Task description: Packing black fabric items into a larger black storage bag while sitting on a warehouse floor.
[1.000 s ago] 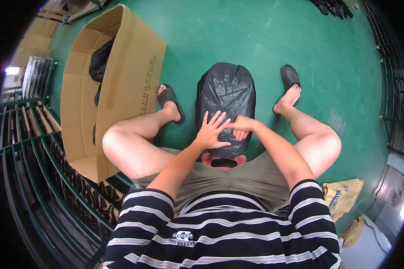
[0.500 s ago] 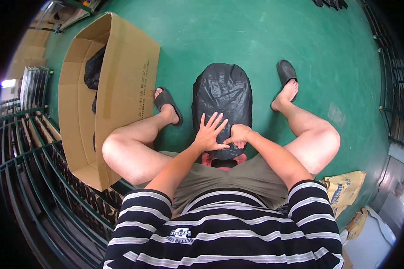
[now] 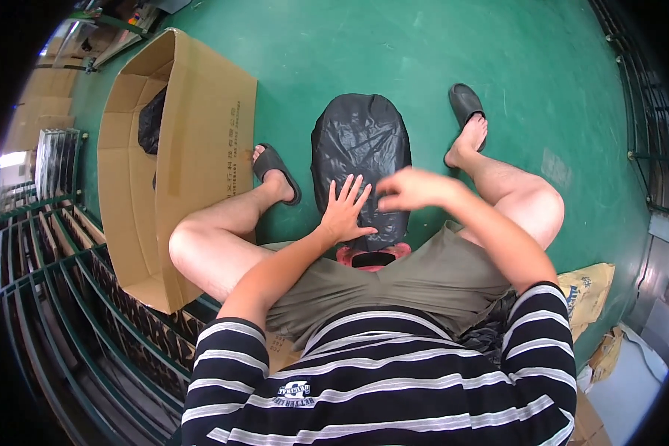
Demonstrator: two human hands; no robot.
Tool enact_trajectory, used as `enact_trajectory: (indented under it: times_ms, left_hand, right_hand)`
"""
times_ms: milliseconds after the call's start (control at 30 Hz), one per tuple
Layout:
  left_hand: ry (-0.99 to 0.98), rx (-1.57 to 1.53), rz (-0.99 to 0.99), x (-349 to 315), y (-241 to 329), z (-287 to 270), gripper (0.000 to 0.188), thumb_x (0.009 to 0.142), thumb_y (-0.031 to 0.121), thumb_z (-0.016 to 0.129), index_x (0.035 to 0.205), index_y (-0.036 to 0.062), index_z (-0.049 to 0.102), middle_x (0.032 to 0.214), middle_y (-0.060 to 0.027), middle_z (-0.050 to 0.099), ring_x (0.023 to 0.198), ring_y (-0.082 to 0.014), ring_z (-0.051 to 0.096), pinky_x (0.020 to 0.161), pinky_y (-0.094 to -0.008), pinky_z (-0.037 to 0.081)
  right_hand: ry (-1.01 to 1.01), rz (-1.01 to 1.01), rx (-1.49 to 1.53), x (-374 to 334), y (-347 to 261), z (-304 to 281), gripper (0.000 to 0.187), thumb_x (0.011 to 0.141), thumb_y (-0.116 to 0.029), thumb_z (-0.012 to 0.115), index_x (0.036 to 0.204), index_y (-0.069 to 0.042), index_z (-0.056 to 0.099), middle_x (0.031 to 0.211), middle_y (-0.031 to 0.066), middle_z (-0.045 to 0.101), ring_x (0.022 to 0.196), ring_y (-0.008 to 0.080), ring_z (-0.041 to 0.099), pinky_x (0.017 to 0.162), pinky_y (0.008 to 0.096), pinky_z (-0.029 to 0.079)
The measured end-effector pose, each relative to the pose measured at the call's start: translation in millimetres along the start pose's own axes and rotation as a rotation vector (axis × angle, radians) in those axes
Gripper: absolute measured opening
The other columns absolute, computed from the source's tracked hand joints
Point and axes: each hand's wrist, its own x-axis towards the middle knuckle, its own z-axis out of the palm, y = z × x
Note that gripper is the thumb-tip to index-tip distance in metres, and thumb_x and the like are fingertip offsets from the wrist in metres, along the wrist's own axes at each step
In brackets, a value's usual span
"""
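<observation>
A long, rounded bundle wrapped in glossy black plastic (image 3: 360, 137) lies on the floor between my legs. At its near end a pink-red, ring-like part (image 3: 400, 254) with a dark opening sticks out; what is inside the plastic is hidden. My left hand (image 3: 342, 218) is open, its spread fingers lying flat on the near part of the plastic. My right hand (image 3: 418, 189) is lifted over the bundle's right edge, slightly blurred, with fingers loosely bent and apart, and no object shows in it.
An open cardboard box (image 3: 208, 178) on its side at the left holds black plastic-wrapped things (image 3: 150, 123). Green metal racks (image 3: 59, 253) stand beyond it. A tan paper sack (image 3: 589, 293) lies right of my thigh. My sandalled feet flank the bundle on the green floor (image 3: 498, 44).
My right hand has come off the near end of the bundle and moved up and slightly right, its fingers loosening. My left hand stays pressed on the plastic.
</observation>
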Motion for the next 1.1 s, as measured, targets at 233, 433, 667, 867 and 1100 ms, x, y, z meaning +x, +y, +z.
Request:
enact_trajectory:
  times_ms: [233, 433, 667, 867, 1100]
  left_hand:
    - [-0.003, -0.020, 0.005, -3.4, 8.8, -11.2, 0.101, 0.064, 0.063, 0.072, 0.140, 0.0061, 0.038, 0.143, -0.0202, 0.033, 0.136, -0.0372, 0.027, 0.109, -0.0571, 0.020]
    - [-0.003, -0.121, 0.109, 11.7, 26.1, -12.1, 0.089, 0.059, 0.054, 0.079, 0.128, 0.0071, 0.047, 0.133, -0.0187, 0.041, 0.127, -0.0355, 0.035, 0.106, -0.0535, 0.026]
    - [-0.139, -0.027, -0.051, 16.5, 43.5, -14.3, 0.097, 0.052, 0.048, 0.085, 0.132, 0.0119, 0.043, 0.133, -0.0178, 0.038, 0.129, -0.0360, 0.031, 0.108, -0.0564, 0.024]
    - [-0.210, 0.005, -0.077, 25.1, 52.3, -16.2, 0.099, 0.054, 0.048, 0.085, 0.134, 0.0124, 0.039, 0.135, -0.0179, 0.036, 0.130, -0.0363, 0.030, 0.107, -0.0572, 0.025]
    - [-0.275, 0.061, -0.136, 26.9, 63.3, -21.6, 0.099, 0.056, 0.049, 0.084, 0.135, 0.0120, 0.036, 0.137, -0.0181, 0.034, 0.132, -0.0362, 0.028, 0.107, -0.0573, 0.026]
  right_hand:
    - [1.754, 0.025, 0.460, -207.2, 50.4, -100.0, 0.023, 0.095, -0.017, 0.056, 0.107, 0.002, 0.064, 0.093, 0.0093, 0.069, 0.084, 0.0142, 0.064, 0.081, 0.0284, 0.051]
    - [1.410, 1.113, 0.107, -351.2, 385.8, 198.5, 0.051, 0.088, -0.039, 0.057, 0.110, 0.006, 0.059, 0.099, 0.0257, 0.064, 0.092, 0.0392, 0.062, 0.082, 0.0438, 0.048]
    - [0.871, 1.414, 0.458, -205.7, 340.4, 377.2, 0.056, 0.083, -0.044, 0.059, 0.130, -0.013, 0.051, 0.130, 0.0250, 0.048, 0.113, 0.0417, 0.052, 0.092, 0.0478, 0.046]
    - [0.522, 1.845, 0.587, -264.1, 247.0, 444.3, 0.059, 0.082, -0.044, 0.062, 0.133, -0.019, 0.047, 0.146, 0.0192, 0.031, 0.119, 0.0379, 0.048, 0.092, 0.0485, 0.046]
    - [0.776, 2.052, 0.181, -259.3, 204.7, 395.2, 0.060, 0.085, -0.033, 0.059, 0.139, -0.017, 0.038, 0.151, 0.0144, 0.020, 0.115, 0.0383, 0.049, 0.095, 0.0464, 0.045]
